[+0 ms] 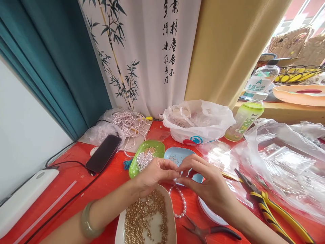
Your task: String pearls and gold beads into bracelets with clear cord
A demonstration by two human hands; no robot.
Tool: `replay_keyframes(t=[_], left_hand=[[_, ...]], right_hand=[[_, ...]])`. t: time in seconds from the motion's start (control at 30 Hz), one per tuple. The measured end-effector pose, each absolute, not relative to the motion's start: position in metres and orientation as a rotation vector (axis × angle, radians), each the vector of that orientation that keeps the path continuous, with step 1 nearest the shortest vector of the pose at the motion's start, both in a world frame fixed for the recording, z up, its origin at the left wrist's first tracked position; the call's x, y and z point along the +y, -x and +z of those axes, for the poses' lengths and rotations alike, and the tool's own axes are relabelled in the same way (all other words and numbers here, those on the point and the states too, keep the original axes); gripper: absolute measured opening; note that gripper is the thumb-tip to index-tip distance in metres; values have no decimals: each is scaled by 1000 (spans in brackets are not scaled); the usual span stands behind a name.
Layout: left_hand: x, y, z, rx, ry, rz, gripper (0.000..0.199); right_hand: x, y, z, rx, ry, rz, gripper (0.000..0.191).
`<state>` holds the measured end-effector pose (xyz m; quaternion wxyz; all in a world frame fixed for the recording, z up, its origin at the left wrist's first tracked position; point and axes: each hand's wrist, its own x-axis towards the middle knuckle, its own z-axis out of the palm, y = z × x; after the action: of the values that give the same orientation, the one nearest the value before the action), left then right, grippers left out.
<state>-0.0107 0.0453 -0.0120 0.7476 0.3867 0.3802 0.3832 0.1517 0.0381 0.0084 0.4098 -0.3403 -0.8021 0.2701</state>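
A pearl bead strand (183, 203) hangs in a loop beneath my two hands, its upper part pinched between the fingertips. My left hand (158, 174) is closed in a pinch at the strand's top, with a pale green bangle (87, 220) round that forearm. Facing it, my right hand (203, 174) pinches the same spot with thumb and forefinger; the small part between the fingertips is too tiny to make out. Below my left hand sits a cream tray (173, 225) of gold beads (137, 217). Behind the hands are a green tray (158, 146) of pearl and gold beads and a blue tray (177, 151) with small bits.
Black-handled pliers (203, 232) lie at the front; yellow-and-black pliers (269, 206) lie to the right. A phone (103, 154) and bead strands (129, 123) are at back left. A bag-lined bowl (198, 125), a green drink bottle (245, 117) and plastic bags (286, 162) stand behind and right.
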Motion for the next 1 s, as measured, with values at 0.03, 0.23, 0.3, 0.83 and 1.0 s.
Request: replay_keyframes(t=[0.03,0.23,0.3,0.83,1.0], left_hand=[[45,11,-12,843,-844,828,28],[47,16,-14,883,-959,765,22],[49,17,-15,901,-1030,740,19],[46,16,-30,1236,-2246,573,10],[46,15,-24,1293,-1998,609,16]], right_hand=[[38,-152,9,-2034,858,687,4],[41,-158,14,-2085,1014,663,8],[42,-159,15,-2104,1073,682,11],[46,-159,11,-2118,1216,563,14],[52,-165,13,-2089,1236,751,12]])
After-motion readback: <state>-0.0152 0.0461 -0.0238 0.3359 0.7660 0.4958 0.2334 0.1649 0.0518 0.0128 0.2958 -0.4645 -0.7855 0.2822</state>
